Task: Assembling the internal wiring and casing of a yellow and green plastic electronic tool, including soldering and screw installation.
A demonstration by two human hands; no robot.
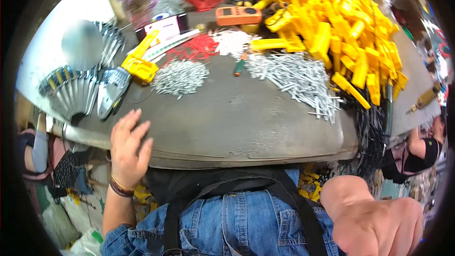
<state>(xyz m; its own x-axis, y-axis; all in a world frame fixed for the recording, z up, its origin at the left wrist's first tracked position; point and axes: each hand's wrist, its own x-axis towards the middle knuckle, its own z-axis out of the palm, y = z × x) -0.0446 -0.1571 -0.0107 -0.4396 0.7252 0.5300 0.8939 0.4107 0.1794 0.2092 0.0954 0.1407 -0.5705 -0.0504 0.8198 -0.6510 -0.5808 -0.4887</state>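
Observation:
My left hand [130,149] is open over the bench's near left edge, fingers spread and nothing in them. Just beyond its fingertips lies a silver part with a pointed end [113,91], joined to a yellow plastic housing [142,69]. Low at the right, close to the camera, is my right hand [381,225], its back turned up. Its fingers are bent and held together, with their tips cut off by the frame, so whatever they hold is hidden. A pile of short silver pins [180,77] and a bigger heap of longer ones [296,79] lie on the dark bench mat [227,118].
Yellow housings [346,33] are heaped at the back right, with black cables [372,137] hanging below. An orange multimeter [238,15], red pieces [192,48], white pieces [231,42] and a small screwdriver [240,66] lie further back. Fanned silver parts [71,92] stand left. Other people sit at both sides.

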